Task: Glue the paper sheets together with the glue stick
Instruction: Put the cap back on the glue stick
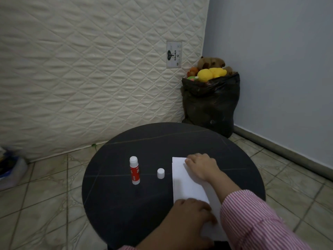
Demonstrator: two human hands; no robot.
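Observation:
White paper sheets [187, 184] lie stacked on the right half of a round black table [126, 204]. My right hand [201, 166] rests flat on the far end of the paper, fingers spread. My left hand [191, 219] presses flat on the near end. A red and white glue stick [134, 170] stands upright left of the paper, uncapped. Its small white cap [160, 173] stands between the stick and the paper. Neither hand grips anything.
A quilted mattress [90, 69] leans against the wall behind the table. A black bag [210, 105] full of plush toys stands in the corner at the back right. Tiled floor [45, 204] surrounds the table. A blurred bag [10, 168] lies at the far left.

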